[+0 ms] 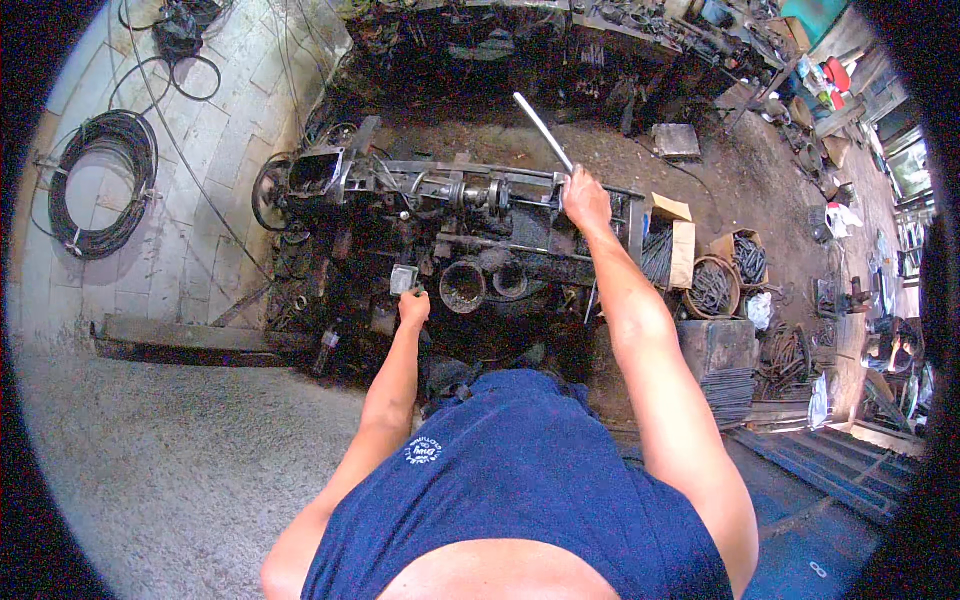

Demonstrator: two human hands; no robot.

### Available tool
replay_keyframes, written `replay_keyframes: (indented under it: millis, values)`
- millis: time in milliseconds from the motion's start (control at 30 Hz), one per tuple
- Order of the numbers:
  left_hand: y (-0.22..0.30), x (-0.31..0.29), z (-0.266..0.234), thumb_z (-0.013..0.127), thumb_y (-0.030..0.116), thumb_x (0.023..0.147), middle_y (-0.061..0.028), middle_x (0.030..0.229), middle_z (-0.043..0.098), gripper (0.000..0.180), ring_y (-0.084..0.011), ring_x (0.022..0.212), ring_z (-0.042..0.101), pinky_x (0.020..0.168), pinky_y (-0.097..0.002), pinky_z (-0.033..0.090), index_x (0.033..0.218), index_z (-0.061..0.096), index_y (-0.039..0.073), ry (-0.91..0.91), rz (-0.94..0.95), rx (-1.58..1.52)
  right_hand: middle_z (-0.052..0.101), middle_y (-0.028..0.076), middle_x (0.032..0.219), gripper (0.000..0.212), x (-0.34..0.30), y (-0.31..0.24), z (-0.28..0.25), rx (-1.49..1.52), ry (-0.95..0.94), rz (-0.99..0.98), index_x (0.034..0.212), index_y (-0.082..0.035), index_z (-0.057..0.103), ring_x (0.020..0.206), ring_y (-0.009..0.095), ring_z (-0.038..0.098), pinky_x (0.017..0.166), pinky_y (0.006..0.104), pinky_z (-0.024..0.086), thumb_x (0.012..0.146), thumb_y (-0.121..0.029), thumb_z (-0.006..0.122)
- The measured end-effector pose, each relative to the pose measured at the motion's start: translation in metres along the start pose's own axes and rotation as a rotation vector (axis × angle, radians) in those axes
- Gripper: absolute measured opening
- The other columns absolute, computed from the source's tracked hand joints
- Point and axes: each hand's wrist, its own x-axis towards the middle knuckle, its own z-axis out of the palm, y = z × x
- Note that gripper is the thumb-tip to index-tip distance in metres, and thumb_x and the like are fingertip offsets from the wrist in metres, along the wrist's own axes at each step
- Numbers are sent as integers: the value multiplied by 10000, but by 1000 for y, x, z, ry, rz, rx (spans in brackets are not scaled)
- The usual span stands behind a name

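Out in front on the right, my right hand (587,200) is closed round the lower end of a straight metal bar (543,130), which slants up and away to the left. That hand is at the right part of a dark, greasy machine (490,195) with a long bed and a shaft. Lower and to the left, my left hand (415,305) has its fingers curled together against the near edge of a small pale square box (404,280). Whatever those fingers grip is hidden. Two round metal cups (463,287) sit on the machine's near side, right of my left hand.
A coil of black cable (103,185) lies on the paved floor at left. To the right are a cardboard box (683,255) of rods, a basket (713,287) of metal pieces and stacked rods (725,395). A clear bottle (327,348) stands below the machine's left part.
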Motion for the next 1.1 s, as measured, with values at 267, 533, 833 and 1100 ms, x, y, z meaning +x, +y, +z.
replay_keyframes:
  millis: [267,533,833,1100]
  values:
    - [-8,8,2,613,239,854,-181,872,697,381,-254,612,669,584,-373,541,1182,640,48,-3,35,-24,645,196,930,295,1,-5,-3,22,-27,15,1048,-28,535,852,369,648,721,488,527,954,-298,463]
    - [4,-10,-5,601,228,865,-165,825,697,342,-245,599,668,570,-365,540,1161,662,68,55,143,32,645,193,902,287,-1,-4,-6,19,11,10,1038,-28,535,837,369,651,723,483,530,948,-293,475]
    - [2,-9,-3,619,223,856,-174,827,699,330,-253,600,670,577,-373,547,1142,669,67,73,134,74,656,171,874,331,-2,2,0,-13,36,3,1112,-30,556,800,348,663,696,459,546,947,-306,479]
    - [-1,-8,-2,608,209,853,-173,821,692,316,-244,571,661,549,-368,537,1121,668,52,73,122,34,651,182,885,300,0,4,0,-8,46,-19,1043,-24,555,809,357,658,698,463,541,943,-297,483]
